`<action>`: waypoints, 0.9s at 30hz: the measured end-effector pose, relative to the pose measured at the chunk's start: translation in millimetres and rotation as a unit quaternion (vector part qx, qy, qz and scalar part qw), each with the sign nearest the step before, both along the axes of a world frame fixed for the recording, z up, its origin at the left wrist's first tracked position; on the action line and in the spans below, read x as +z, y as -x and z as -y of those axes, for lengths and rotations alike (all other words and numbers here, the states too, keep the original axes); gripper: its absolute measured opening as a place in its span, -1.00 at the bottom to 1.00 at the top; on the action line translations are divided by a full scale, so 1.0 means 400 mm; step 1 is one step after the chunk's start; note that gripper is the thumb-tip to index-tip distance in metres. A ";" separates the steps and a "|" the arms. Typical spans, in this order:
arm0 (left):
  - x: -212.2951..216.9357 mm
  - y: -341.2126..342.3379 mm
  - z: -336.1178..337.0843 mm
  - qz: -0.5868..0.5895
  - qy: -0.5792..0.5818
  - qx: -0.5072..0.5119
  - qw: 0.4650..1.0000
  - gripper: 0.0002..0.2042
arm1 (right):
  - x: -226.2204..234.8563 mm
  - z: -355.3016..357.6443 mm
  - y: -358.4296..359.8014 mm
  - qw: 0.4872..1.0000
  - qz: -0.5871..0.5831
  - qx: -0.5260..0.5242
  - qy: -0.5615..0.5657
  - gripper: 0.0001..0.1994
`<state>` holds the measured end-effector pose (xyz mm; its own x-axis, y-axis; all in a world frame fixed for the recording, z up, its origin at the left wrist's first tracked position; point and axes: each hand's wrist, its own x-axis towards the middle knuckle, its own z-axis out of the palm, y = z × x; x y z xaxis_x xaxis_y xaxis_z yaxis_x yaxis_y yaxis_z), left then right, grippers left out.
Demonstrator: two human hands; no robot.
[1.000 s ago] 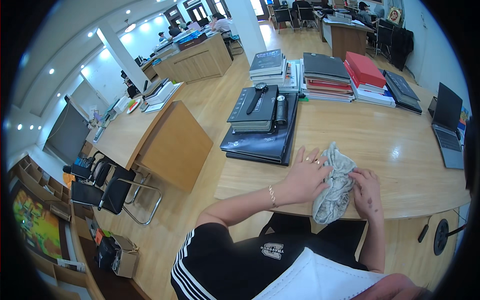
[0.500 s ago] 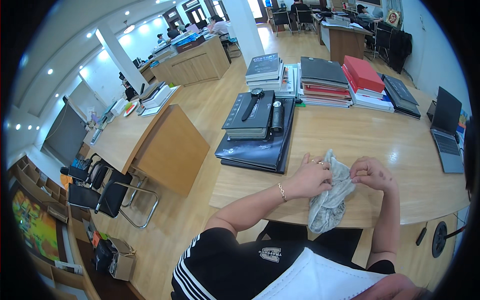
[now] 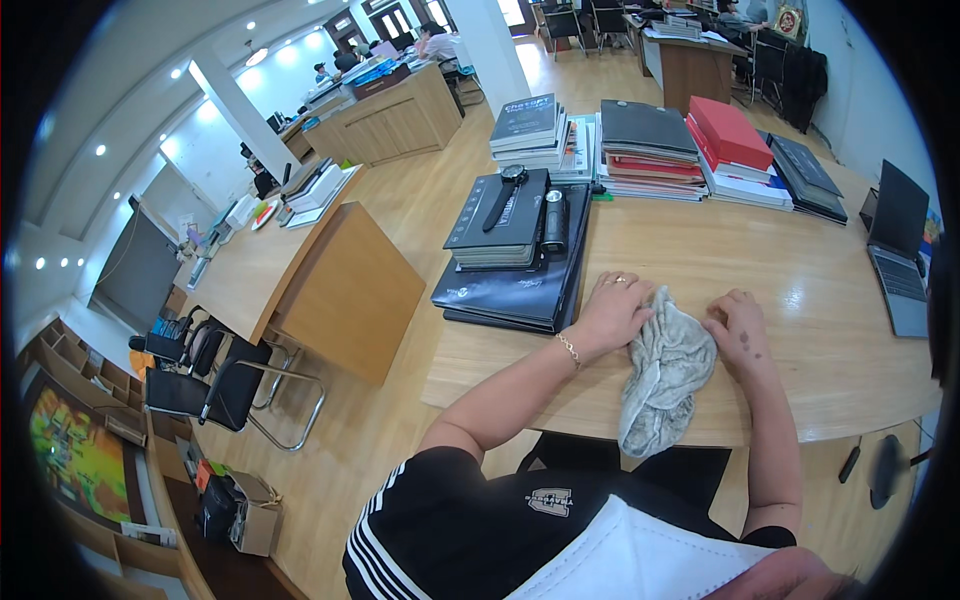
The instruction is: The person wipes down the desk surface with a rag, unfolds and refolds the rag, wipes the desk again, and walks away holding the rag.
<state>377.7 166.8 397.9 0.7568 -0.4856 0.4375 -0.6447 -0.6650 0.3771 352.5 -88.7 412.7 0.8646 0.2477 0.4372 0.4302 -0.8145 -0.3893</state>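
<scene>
Head view: I'm seeing a crumpled grey cloth (image 3: 668, 370) lying right of the frame's centre, its lower end overhanging the desk's (image 3: 800, 300) near edge. The left hand (image 3: 612, 312) and right hand (image 3: 738, 332) are resting apart, flanking it, probably steadying its sides; whether either is pinching, I cannot tell. Black folders (image 3: 500, 292) near centre are crowding the left hand; a laptop (image 3: 900, 215) is standing far right.

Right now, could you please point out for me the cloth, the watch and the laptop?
Cloth (image 3: 668, 368): head view, on its crumpled middle.
Watch (image 3: 503, 196): head view, on its dark strap.
Laptop (image 3: 898, 214): head view, on its raised screen.
</scene>
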 end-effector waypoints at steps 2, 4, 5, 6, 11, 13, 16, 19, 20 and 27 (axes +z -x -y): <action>-0.006 -0.002 0.004 -0.005 -0.005 0.001 1.000 -0.64 | -0.006 -0.001 -0.006 1.000 -0.017 0.011 -0.022 -0.81; -0.010 -0.004 0.007 -0.019 -0.012 0.005 1.000 -0.65 | -0.006 0.001 -0.003 0.999 -0.022 0.016 -0.034 -0.82; -0.012 -0.005 0.007 -0.016 -0.012 0.004 1.000 -0.65 | -0.003 0.000 0.003 0.998 -0.042 0.015 -0.045 -0.83; -0.016 -0.005 0.007 -0.006 -0.031 0.017 0.999 -0.67 | 0.008 -0.005 0.012 0.996 -0.061 0.015 -0.056 -0.84; -0.027 -0.025 -0.009 -0.009 -0.034 0.017 0.999 -0.76 | 0.000 0.004 0.003 0.986 -0.142 0.050 -0.065 -0.84; -0.029 -0.026 -0.012 -0.022 -0.015 0.004 1.000 -0.78 | 0.005 0.006 -0.003 0.981 -0.179 0.036 -0.069 -0.85; -0.034 -0.021 -0.011 -0.014 0.011 -0.006 1.000 -0.79 | 0.006 0.015 -0.014 0.964 -0.254 0.005 -0.078 -0.86; -0.035 -0.021 -0.004 -0.010 0.010 -0.002 1.000 -0.80 | -0.006 0.029 -0.029 0.916 -0.253 0.087 -0.300 -0.88; -0.036 -0.021 -0.001 -0.009 0.008 0.001 1.000 -0.80 | -0.006 0.037 -0.030 0.916 -0.253 0.085 -0.298 -0.88; -0.004 -0.033 -0.021 -0.224 0.146 -0.021 0.963 -0.91 | 0.132 -0.001 0.014 0.903 -0.225 0.141 -0.339 -0.88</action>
<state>390.9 175.4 396.1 0.8841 -0.4253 0.1935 -0.3968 -0.4647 0.7916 347.1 -88.4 465.6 0.9371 0.2928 0.1901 0.2563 -0.2070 -0.9442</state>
